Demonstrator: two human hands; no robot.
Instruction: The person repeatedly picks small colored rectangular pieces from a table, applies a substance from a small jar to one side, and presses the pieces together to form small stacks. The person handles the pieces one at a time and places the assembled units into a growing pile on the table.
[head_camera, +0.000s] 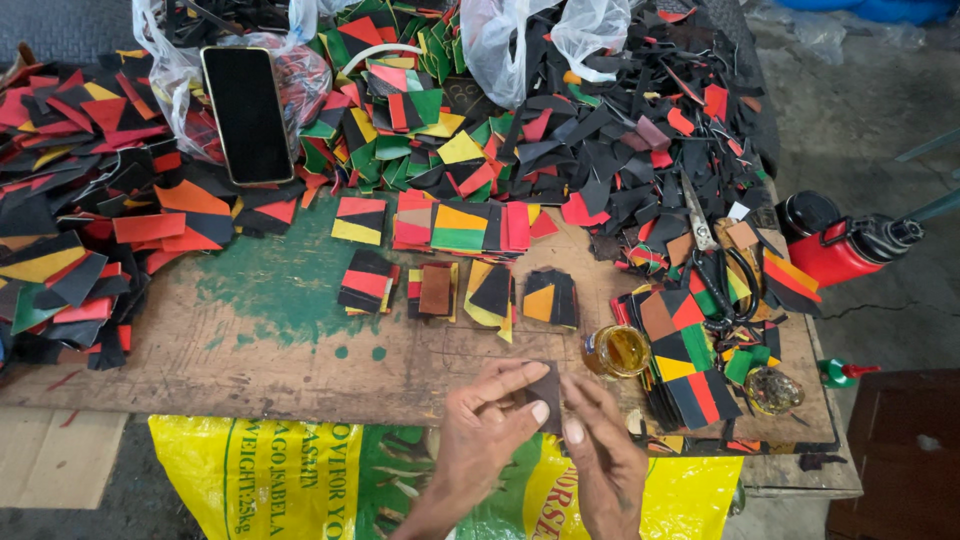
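Hands meet at the worn wooden worktop (250, 360) edge, left hand (480, 425) and right hand (600, 455) pinching a small dark brown leather square (547, 392), seemingly mid-gluing beside the amber glue jar (617, 351), which calls next for careful alignment.

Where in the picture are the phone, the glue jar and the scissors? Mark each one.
phone (247, 114), head view, middle of its dark screen.
glue jar (617, 351), head view, the amber contents seen through its open top.
scissors (716, 270), head view, where the black handles begin.
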